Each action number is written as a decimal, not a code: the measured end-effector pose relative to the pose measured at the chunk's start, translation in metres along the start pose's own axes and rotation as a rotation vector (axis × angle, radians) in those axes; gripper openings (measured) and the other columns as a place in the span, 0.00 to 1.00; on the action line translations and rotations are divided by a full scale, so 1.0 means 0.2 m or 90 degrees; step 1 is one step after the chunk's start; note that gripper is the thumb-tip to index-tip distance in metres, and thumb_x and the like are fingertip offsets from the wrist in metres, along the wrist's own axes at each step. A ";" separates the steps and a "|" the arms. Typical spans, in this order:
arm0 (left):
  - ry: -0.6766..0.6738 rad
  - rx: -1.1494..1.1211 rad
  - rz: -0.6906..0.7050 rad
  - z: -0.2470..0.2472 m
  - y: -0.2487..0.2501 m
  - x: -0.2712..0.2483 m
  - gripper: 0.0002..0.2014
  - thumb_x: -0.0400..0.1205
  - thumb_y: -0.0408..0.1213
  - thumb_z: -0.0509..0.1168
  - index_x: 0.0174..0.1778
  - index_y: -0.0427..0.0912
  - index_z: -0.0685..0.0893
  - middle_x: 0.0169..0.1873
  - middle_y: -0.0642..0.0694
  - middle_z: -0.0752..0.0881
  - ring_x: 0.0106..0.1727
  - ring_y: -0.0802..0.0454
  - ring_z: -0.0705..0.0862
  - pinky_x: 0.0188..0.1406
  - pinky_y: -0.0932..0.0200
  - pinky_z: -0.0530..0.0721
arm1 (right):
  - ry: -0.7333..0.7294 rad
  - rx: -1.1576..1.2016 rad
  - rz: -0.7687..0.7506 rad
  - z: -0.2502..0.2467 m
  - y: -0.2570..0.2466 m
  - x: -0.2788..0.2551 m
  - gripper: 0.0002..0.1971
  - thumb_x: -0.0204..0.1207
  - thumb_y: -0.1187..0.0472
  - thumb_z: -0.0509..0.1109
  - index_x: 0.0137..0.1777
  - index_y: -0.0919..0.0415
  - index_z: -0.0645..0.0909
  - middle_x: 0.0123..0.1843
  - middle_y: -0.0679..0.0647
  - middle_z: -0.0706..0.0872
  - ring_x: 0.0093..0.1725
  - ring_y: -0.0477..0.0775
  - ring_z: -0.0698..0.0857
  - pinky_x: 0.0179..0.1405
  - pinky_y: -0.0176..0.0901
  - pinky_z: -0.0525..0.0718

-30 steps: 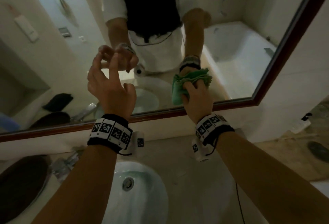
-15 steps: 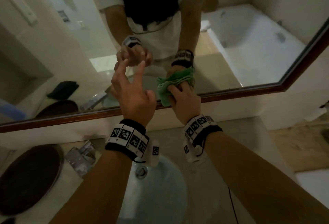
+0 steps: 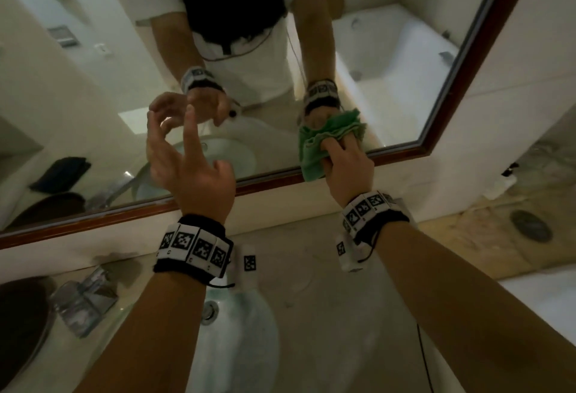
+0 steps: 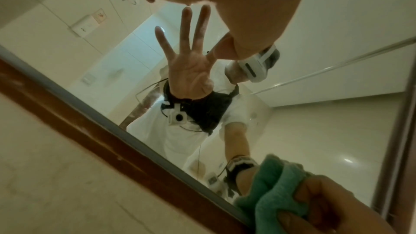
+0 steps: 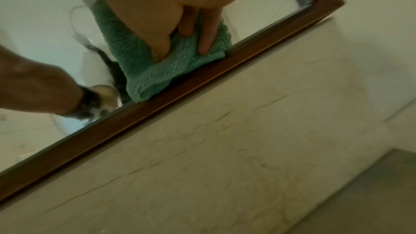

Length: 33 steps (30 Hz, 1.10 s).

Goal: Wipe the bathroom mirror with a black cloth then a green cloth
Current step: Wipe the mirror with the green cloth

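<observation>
My right grip (image 3: 349, 168) bunches the green cloth (image 3: 314, 155) against the mirror (image 3: 389, 87) at its lower frame edge, right of centre, left hand (image 3: 190, 171) empty and spread: I judge the second wipe underway, next a sweep along this bottom strip.

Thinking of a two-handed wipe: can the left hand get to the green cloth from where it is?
Probably yes. The left hand is open and holds nothing, raised before the mirror beside the green cloth, which the right hand presses against the glass. Nothing lies between them.
</observation>
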<state>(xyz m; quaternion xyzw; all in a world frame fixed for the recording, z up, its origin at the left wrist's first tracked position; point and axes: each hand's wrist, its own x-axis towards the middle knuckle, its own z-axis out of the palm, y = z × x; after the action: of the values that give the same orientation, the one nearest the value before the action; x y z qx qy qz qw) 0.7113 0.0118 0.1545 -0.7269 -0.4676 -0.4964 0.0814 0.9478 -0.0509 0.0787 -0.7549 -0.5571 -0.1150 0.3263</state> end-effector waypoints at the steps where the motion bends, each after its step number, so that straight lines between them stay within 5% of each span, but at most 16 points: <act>1: 0.001 -0.009 0.011 0.03 0.03 0.00 0.37 0.67 0.30 0.66 0.78 0.42 0.75 0.80 0.27 0.61 0.80 0.68 0.49 0.73 0.38 0.74 | 0.001 -0.003 0.016 -0.02 0.08 0.00 0.13 0.74 0.62 0.74 0.57 0.56 0.80 0.58 0.65 0.81 0.55 0.71 0.83 0.26 0.55 0.86; 4: -0.008 -0.017 0.015 0.10 0.12 0.00 0.39 0.67 0.30 0.66 0.79 0.44 0.72 0.80 0.26 0.60 0.80 0.48 0.62 0.68 0.35 0.76 | 0.004 -0.016 0.061 -0.08 0.29 0.02 0.14 0.75 0.62 0.73 0.60 0.57 0.79 0.62 0.66 0.79 0.61 0.72 0.80 0.32 0.59 0.87; 5: -0.008 -0.009 0.003 0.12 0.15 -0.01 0.39 0.68 0.31 0.66 0.80 0.46 0.70 0.80 0.26 0.59 0.81 0.48 0.61 0.68 0.34 0.77 | 0.008 -0.016 0.068 -0.10 0.35 0.02 0.15 0.75 0.62 0.72 0.61 0.58 0.79 0.63 0.66 0.79 0.63 0.72 0.80 0.34 0.59 0.88; 9: 0.000 0.018 -0.045 0.16 0.22 -0.04 0.40 0.70 0.33 0.66 0.82 0.46 0.67 0.82 0.26 0.58 0.78 0.74 0.41 0.70 0.36 0.77 | 0.050 -0.007 0.088 -0.16 0.55 0.04 0.14 0.76 0.64 0.71 0.61 0.61 0.80 0.63 0.66 0.80 0.65 0.71 0.79 0.40 0.58 0.86; 14: 0.007 0.045 -0.067 0.15 0.27 -0.05 0.40 0.70 0.32 0.68 0.82 0.41 0.68 0.82 0.26 0.59 0.76 0.77 0.38 0.73 0.38 0.72 | 0.055 -0.013 0.109 -0.21 0.64 0.04 0.14 0.77 0.64 0.71 0.62 0.60 0.80 0.63 0.66 0.79 0.65 0.71 0.78 0.35 0.58 0.85; 22: -0.040 0.054 -0.109 0.11 0.27 -0.03 0.42 0.71 0.29 0.69 0.83 0.45 0.65 0.84 0.31 0.55 0.75 0.69 0.44 0.75 0.41 0.69 | 0.030 0.010 0.101 -0.24 0.55 0.07 0.15 0.76 0.62 0.72 0.62 0.58 0.79 0.65 0.66 0.78 0.67 0.73 0.77 0.43 0.62 0.86; 26: -0.093 0.048 -0.128 0.06 0.29 -0.02 0.41 0.70 0.27 0.69 0.82 0.45 0.66 0.84 0.32 0.54 0.81 0.53 0.53 0.75 0.50 0.58 | 0.052 0.024 -0.028 -0.24 0.25 0.13 0.14 0.73 0.62 0.75 0.58 0.58 0.83 0.59 0.64 0.82 0.57 0.70 0.82 0.33 0.49 0.82; 29: -0.138 0.055 -0.155 0.02 0.30 0.00 0.42 0.71 0.29 0.70 0.82 0.49 0.65 0.85 0.36 0.52 0.83 0.43 0.55 0.78 0.47 0.57 | 0.045 0.049 -0.121 -0.25 0.03 0.20 0.13 0.75 0.58 0.74 0.58 0.57 0.84 0.56 0.62 0.82 0.53 0.68 0.81 0.33 0.47 0.81; 33: -0.172 0.034 -0.180 -0.01 0.31 0.03 0.41 0.71 0.31 0.69 0.82 0.51 0.66 0.85 0.41 0.51 0.84 0.41 0.54 0.80 0.42 0.58 | 0.044 0.053 -0.109 -0.29 0.07 0.22 0.13 0.75 0.59 0.75 0.59 0.56 0.84 0.57 0.62 0.82 0.55 0.68 0.82 0.32 0.49 0.83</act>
<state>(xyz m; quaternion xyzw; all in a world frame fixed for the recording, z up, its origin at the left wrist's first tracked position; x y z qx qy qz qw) 0.7570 -0.0199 0.1812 -0.7117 -0.5845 -0.3883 -0.0333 0.9872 -0.0552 0.1417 -0.6859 -0.6123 -0.1449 0.3655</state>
